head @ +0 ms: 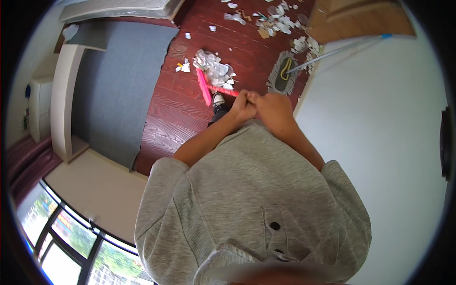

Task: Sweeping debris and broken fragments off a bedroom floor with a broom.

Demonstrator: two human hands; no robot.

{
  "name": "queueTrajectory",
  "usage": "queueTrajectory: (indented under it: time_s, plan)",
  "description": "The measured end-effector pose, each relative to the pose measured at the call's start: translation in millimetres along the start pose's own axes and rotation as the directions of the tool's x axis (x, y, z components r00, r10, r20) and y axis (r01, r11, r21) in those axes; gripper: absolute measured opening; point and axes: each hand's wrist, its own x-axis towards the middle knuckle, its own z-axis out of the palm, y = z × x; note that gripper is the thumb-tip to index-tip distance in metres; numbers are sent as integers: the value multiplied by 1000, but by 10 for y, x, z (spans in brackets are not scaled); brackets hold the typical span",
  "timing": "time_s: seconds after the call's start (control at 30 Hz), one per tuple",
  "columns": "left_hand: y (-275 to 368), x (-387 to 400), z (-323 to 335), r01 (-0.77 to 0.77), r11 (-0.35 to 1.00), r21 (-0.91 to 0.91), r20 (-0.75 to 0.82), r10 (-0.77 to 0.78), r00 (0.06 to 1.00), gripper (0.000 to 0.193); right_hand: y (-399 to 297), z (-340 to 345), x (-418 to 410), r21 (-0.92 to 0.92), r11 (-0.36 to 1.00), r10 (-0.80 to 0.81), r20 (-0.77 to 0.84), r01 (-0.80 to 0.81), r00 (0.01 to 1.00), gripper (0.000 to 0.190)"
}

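My left hand [245, 104] and my right hand [272, 107] are close together in front of my waist, both closed around the handle of a pink broom [203, 87]. The handle runs left from my hands to the broom's head, which stands on the dark red wood floor [171, 121] just beyond my shoe [218, 99]. Against the far side of the broom head lies a heap of white paper scraps and clear plastic [215, 69]. A few scraps with a yellow bit [183, 66] lie left of it.
A flat mop [283, 73] with a grey fringe leans its pole on the white wall [374, 107] at right. More litter [279, 21] is scattered beyond, near a brown wooden panel [359, 21]. A grey mat [117, 82], a pale frame [64, 103] and a mattress [117, 10] are at left.
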Motion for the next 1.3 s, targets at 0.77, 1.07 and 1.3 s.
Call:
queueTrajectory:
  time_s: [0.77,1.07,1.3]
  plan:
    - [-522,287,392,130,916,379,-97,-100,990,13,578,-414,-361,13,996,85,133,-87,987,22]
    - [-1058,1299,131,-62,975,213,-371,140,918,13,1525,-35,-612,70,998,-13,149,3,989,17]
    - [-1735,1879,-391,-87,965,248,-439,192,878,4,2321,176,-1221,188,979,17,329,-83,944,42]
